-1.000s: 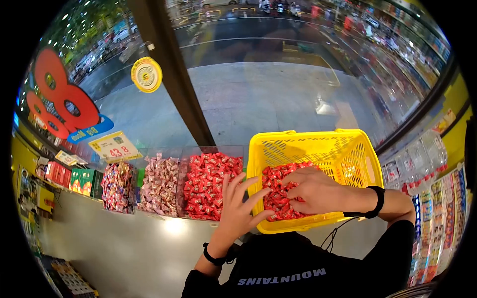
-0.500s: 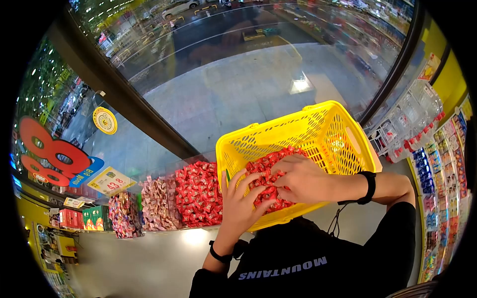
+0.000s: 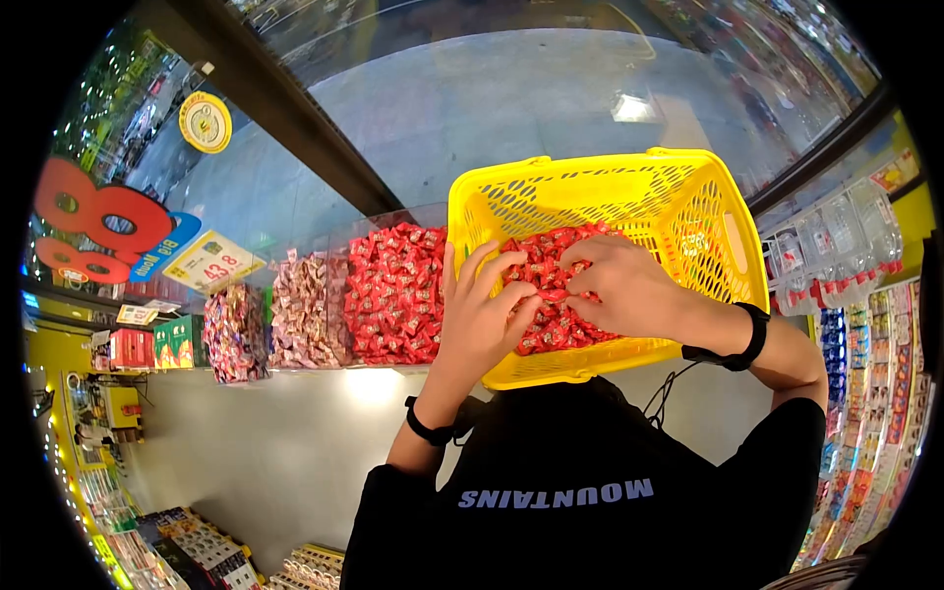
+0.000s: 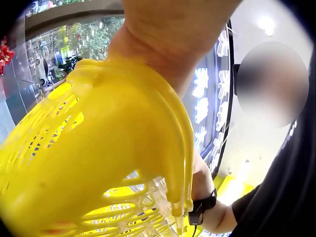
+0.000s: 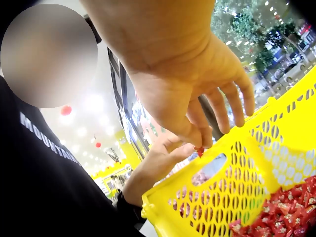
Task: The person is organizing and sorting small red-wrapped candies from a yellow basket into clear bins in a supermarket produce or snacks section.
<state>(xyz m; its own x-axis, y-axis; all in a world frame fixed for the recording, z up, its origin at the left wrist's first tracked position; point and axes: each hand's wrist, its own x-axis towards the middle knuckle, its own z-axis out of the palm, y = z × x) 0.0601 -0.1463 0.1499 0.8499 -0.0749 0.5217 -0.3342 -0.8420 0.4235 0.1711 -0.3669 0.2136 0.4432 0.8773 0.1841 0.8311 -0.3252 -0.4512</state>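
Observation:
Over the yellow basket [image 3: 600, 172], my left hand [image 3: 482, 315] and right hand [image 3: 634, 295] meet at one small red wrapped candy [image 3: 553, 295]. Each hand pinches an end between thumb and index finger, the other fingers spread. In the right wrist view the candy [image 5: 200, 151] shows under the right hand's [image 5: 182, 94] fingertips, with the left hand [image 5: 160, 160] beside it. A pile of similar red candies [image 3: 560, 334] lies in the basket's left part. The left wrist view shows the basket wall [image 4: 108, 133] hiding the left fingers.
Left of the basket stand clear bins of red candies [image 3: 393, 295], pink-wrapped candies [image 3: 310, 310] and mixed candies [image 3: 236, 334]. A price sign [image 3: 211, 261] stands behind them. Bottles [image 3: 836, 241] and stocked shelves [image 3: 875, 393] are at the right, a window beyond the basket.
My right hand has come up from the candy pile, and both hands' fingertips have closed on one candy. The head view has shifted, so basket and bins sit higher in it.

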